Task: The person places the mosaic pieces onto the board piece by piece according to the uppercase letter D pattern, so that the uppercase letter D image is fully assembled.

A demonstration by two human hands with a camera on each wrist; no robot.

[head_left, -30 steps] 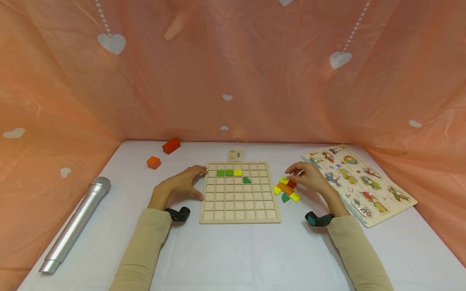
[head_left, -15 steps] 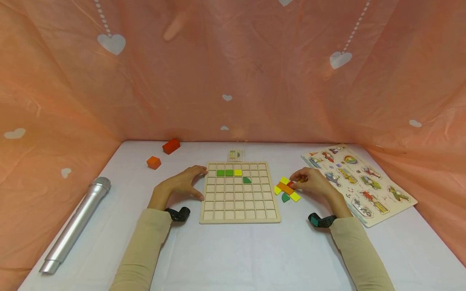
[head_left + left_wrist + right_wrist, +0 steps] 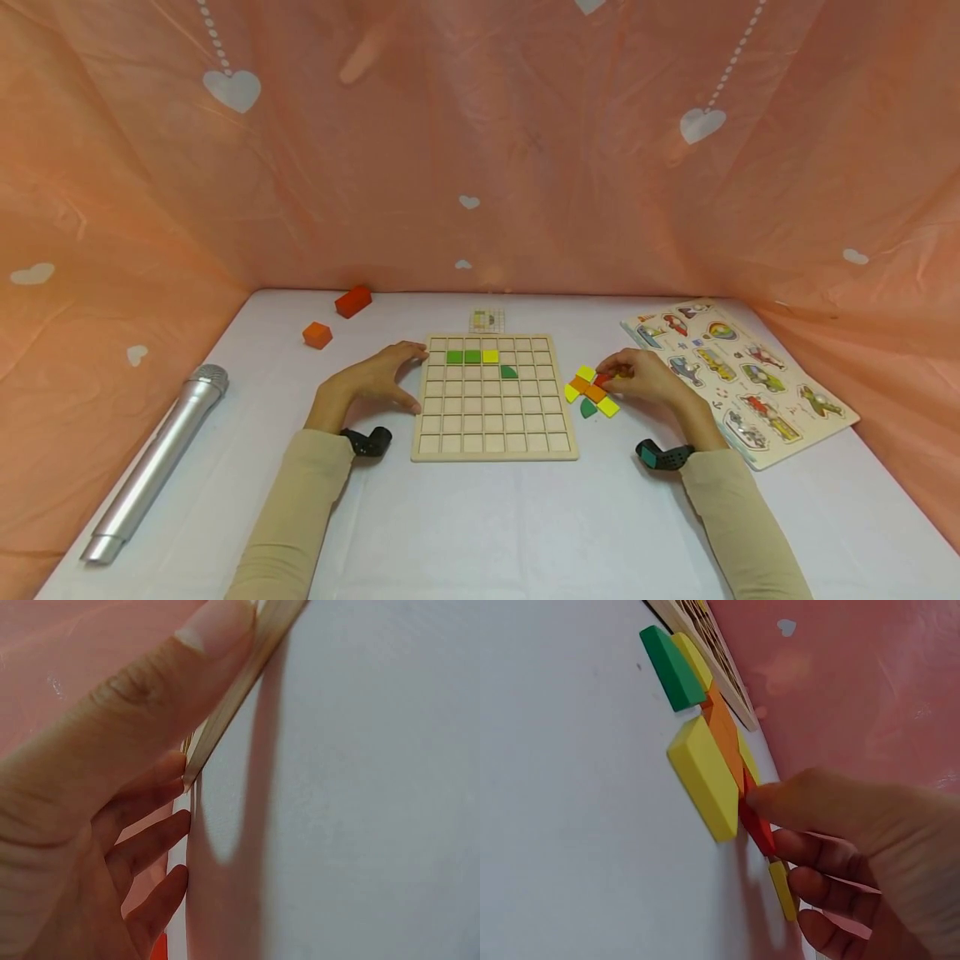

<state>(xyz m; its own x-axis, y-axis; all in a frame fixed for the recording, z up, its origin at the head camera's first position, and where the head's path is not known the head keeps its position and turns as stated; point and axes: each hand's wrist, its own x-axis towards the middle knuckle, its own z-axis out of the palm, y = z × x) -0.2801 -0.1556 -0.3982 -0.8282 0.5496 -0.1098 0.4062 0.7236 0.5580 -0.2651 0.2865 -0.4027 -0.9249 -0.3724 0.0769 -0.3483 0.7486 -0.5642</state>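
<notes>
My left hand (image 3: 378, 375) rests at the left edge of a wooden grid board (image 3: 495, 456), thumb and fingertips spread along the rim. Two green square tiles (image 3: 463, 357), a yellow square tile (image 3: 490, 357) and a green quarter-circle tile (image 3: 509, 372) sit in its cells. Right of the board, my right hand (image 3: 645, 379) pinches a red tile (image 3: 756, 821) between thumb and forefinger. Beside that tile lie orange tiles (image 3: 595, 393), yellow tiles (image 3: 608, 406) and another green quarter-circle piece (image 3: 588, 408). A further yellow tile (image 3: 782, 891) shows by the right fingers.
Behind the board lies a small pattern card (image 3: 487, 320). A picture puzzle board (image 3: 750, 383) is on the right. Back left stand a red block (image 3: 353, 301) and an orange block (image 3: 317, 335). A silver microphone (image 3: 157, 462) lies far left.
The right hand has come down onto the tile pile and taken hold of the red tile, with the orange tiles shifting slightly. The left hand has stayed at the board.
</notes>
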